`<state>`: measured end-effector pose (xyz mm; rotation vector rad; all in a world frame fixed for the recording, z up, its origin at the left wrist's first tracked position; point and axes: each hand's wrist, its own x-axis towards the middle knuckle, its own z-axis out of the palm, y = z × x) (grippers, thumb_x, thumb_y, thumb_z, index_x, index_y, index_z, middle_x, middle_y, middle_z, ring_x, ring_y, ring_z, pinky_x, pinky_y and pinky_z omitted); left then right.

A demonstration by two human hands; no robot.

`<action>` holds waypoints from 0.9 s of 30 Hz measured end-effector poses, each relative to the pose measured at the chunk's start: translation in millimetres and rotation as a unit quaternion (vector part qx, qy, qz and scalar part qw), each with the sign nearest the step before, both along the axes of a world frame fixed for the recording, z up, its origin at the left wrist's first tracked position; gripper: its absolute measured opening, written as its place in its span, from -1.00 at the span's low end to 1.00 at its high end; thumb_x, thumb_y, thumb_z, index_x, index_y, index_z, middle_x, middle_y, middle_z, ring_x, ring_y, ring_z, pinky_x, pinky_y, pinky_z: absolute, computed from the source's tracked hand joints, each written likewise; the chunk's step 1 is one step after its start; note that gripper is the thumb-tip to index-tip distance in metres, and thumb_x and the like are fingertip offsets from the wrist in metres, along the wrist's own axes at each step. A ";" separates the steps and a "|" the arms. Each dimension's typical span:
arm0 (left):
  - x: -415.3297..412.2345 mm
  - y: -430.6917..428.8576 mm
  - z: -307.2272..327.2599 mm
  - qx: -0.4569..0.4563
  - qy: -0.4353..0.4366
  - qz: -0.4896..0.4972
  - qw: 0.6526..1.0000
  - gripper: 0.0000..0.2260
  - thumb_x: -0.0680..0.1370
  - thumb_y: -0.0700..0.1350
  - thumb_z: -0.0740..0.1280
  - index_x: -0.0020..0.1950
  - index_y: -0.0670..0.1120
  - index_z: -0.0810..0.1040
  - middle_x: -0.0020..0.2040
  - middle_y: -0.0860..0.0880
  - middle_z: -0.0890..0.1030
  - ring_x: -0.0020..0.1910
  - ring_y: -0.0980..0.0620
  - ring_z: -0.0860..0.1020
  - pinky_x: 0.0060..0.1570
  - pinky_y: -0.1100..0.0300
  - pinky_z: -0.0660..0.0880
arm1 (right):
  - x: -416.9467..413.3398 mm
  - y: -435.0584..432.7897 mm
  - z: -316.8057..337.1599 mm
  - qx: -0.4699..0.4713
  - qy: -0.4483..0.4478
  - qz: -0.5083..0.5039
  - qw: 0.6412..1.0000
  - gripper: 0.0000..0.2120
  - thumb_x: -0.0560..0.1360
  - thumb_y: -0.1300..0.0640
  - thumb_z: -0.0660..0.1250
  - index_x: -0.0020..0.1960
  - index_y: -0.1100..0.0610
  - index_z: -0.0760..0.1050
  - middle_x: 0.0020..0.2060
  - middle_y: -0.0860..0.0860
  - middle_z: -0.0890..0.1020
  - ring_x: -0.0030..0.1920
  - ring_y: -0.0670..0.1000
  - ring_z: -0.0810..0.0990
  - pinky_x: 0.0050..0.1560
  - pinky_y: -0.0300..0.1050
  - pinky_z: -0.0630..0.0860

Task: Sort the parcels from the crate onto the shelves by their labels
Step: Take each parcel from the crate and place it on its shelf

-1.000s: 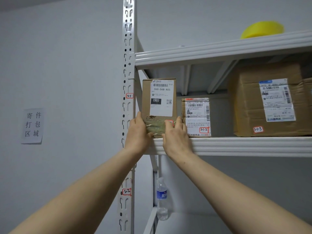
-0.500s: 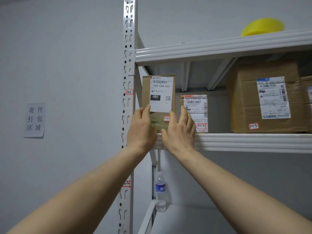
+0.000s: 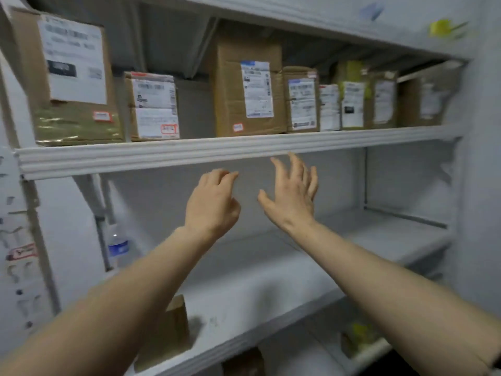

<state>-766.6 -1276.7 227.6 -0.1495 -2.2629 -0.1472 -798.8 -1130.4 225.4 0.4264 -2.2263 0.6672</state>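
The parcel shelf [image 3: 217,151], a white metal board with a ribbed front lip, ran across the whole view. Below it lay a second, lower shelf [image 3: 271,267] of the same white metal.

On the parcel shelf stood a row of brown cardboard parcels, all upright with their white labels facing out. The leftmost parcel [image 3: 73,85] stood at the shelf's left end, with a smaller parcel [image 3: 154,107] just beside it on the right. After a gap came a tall parcel [image 3: 249,85], and a tight run of narrower parcels [image 3: 352,104] filled the shelf to its right end. Each of the first three carried a small red-bordered sticker low on its front. The writing was too blurred to read.

Both bare forearms reached up towards the shelf. The left hand [image 3: 212,204] hung below the front lip, near its middle, its fingers loosely curled and its grip released, holding nothing. The right hand [image 3: 291,196] was just beside it, fingers spread, fingertips close under the lip, its grip released too.

Below the shelf's left part, a small cardboard box [image 3: 176,335] sat on the lower shelf, partly behind the left forearm. A water bottle [image 3: 118,248] stood below the shelf's left end. Above its right end was a blurred yellow object [image 3: 440,27].
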 end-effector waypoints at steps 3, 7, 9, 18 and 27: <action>-13.3 54.9 -41.5 -0.022 -0.092 -0.069 0.993 -0.52 0.51 -0.06 0.29 0.43 -0.09 0.36 0.38 -0.09 0.39 0.36 -0.13 0.30 0.31 0.08 0.27 | 17.5 72.2 -45.1 0.019 -0.088 -0.093 0.992 -0.39 0.51 -0.07 0.25 0.49 0.04 0.14 0.51 0.15 0.04 0.51 0.12 0.00 0.46 0.13 -0.27; -9.3 149.7 -89.5 -0.041 -0.205 -0.143 0.967 -0.51 0.54 0.03 0.24 0.45 -0.06 0.32 0.41 -0.08 0.38 0.38 -0.13 0.30 0.32 0.06 0.29 | 67.5 179.8 -103.0 0.022 -0.190 -0.215 0.958 -0.43 0.54 -0.11 0.18 0.48 0.06 0.16 0.46 0.14 0.18 0.47 0.12 0.13 0.46 0.15 -0.22; -0.1 206.3 -108.0 -0.059 -0.238 -0.187 0.951 -0.51 0.54 0.07 0.24 0.44 -0.05 0.34 0.40 -0.10 0.39 0.36 -0.16 0.34 0.32 0.05 0.30 | 105.3 237.7 -127.3 0.016 -0.224 -0.271 0.936 -0.47 0.56 -0.12 0.14 0.47 0.06 0.18 0.42 0.12 0.26 0.44 0.11 0.21 0.45 0.15 -0.21; 141.4 507.7 -168.4 -0.157 -0.290 -0.402 0.854 -0.48 0.53 0.16 0.19 0.46 -0.01 0.32 0.41 -0.08 0.40 0.35 -0.14 0.37 0.33 -0.04 0.30 | 337.1 480.1 -192.4 -0.124 -0.264 -0.493 0.820 -0.53 0.61 -0.15 -0.01 0.41 0.05 0.32 0.36 0.07 0.42 0.39 0.04 0.34 0.46 0.15 -0.18; 382.0 778.1 -210.7 -0.232 -0.310 -0.586 0.712 -0.48 0.54 0.20 0.19 0.46 0.04 0.30 0.43 -0.04 0.36 0.42 -0.09 0.30 0.42 -0.13 0.17 | 614.5 668.1 -234.2 -0.254 -0.276 -0.652 0.659 -0.56 0.63 -0.13 -0.04 0.29 0.04 0.45 0.27 0.06 0.50 0.35 0.05 0.36 0.45 0.13 -0.01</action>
